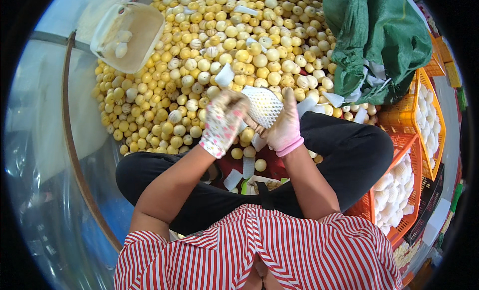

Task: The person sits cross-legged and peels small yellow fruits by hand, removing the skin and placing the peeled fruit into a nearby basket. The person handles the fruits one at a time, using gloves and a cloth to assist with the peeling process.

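Near the middle of the view, a white foam net sleeve [263, 106] is stretched around a pale yellow round fruit, which shows through the mesh. My right hand [283, 129], in a pale glove with a pink cuff, holds it from the right and below, thumb up. My left hand [226, 119], in a white glove with pink spots, has its fingers curled at the sleeve's left edge; whether they grip it is hard to tell. Beyond both hands spreads a large heap of yellow and cream round fruits [179, 71]. A loose foam sleeve [225, 76] lies on the heap.
A translucent plastic tub [144, 39] rests on the heap at upper left. At upper right is a green woven sack [378, 39] with foam sleeves by it. Orange crate [419, 114] and red crate [407, 147] hold sleeved fruits at right. A brown curved strip [71, 132] runs down the left.
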The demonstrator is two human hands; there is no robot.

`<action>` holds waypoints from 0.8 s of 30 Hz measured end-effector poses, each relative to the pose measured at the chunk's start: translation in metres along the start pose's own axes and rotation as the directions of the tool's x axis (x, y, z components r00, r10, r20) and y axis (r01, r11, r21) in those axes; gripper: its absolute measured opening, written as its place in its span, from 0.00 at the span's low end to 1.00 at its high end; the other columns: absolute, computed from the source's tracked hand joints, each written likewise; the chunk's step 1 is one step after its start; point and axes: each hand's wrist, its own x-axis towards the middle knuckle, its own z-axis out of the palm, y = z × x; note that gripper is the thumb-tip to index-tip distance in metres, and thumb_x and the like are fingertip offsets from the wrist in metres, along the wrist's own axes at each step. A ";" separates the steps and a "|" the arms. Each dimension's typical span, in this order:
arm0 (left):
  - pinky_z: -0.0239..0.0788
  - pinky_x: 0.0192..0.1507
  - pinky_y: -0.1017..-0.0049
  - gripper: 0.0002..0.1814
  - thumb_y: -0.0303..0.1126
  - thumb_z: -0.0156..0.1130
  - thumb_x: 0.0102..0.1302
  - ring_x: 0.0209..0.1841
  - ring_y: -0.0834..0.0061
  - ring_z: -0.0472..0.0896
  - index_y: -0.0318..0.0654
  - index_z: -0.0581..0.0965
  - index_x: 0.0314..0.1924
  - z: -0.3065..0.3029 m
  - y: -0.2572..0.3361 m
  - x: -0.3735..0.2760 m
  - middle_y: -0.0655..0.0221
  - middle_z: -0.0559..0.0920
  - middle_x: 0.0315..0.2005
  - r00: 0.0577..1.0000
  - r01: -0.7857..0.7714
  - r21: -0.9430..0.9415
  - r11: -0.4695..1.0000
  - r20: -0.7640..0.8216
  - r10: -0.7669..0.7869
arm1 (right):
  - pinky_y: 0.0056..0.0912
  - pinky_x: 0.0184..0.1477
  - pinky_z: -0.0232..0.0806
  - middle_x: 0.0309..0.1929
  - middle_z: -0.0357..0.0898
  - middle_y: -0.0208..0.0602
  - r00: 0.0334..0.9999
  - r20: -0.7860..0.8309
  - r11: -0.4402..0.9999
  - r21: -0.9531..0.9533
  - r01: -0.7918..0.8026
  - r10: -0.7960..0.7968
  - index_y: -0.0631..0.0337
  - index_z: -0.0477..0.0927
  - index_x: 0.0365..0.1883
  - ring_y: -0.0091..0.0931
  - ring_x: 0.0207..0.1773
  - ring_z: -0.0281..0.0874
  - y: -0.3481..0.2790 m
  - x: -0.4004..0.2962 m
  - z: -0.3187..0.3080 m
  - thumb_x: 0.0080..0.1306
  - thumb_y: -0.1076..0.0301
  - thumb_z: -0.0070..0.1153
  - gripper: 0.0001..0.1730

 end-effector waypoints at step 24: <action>0.70 0.54 0.68 0.26 0.35 0.58 0.70 0.52 0.61 0.78 0.22 0.69 0.61 -0.036 -0.191 0.072 0.47 0.77 0.55 0.954 0.246 0.662 0.708 -0.035 -0.298 | 0.42 0.48 0.73 0.55 0.78 0.33 0.760 -0.270 0.799 -0.067 0.597 -0.591 0.49 0.73 0.56 0.31 0.52 0.78 -0.136 -0.190 0.028 0.65 0.45 0.58 0.26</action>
